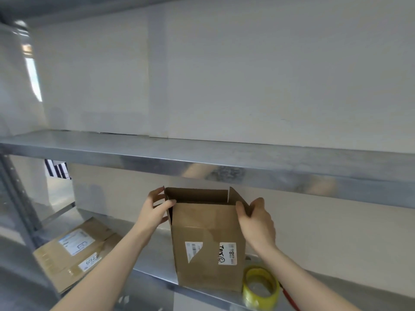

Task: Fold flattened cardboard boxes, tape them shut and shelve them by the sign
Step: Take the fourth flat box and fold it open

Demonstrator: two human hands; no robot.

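Cardboard, brown and creased, makes up the box (pixel 207 243) that stands upright on the lower shelf (pixel 155 261), near its front edge and under the upper shelf (pixel 202 153). Its top is open, with the back and right flaps standing up. The left grip (pixel 155 209) pinches the top left corner, thumb on the front face and fingers behind. The right grip (pixel 256 218) is curled round the right flap, thumb on the near side.

By the look of it the box is light and probably empty. The inside is dark, nothing shows in it, and its floor is out of sight. The walls should be stiff enough along the corners but give way in the middle of a panel. The flaps will hinge freely, and worn creases on the front may buckle if squeezed. The best hold is at the top corners or low on the side walls, not on a loose flap alone.

Just right of the box lies a yellow tape roll (pixel 260 286), with a red item (pixel 289 297) beside it that I cannot identify. To the left, well apart, a flattened box (pixel 74 252) with printed labels lies on the same shelf.
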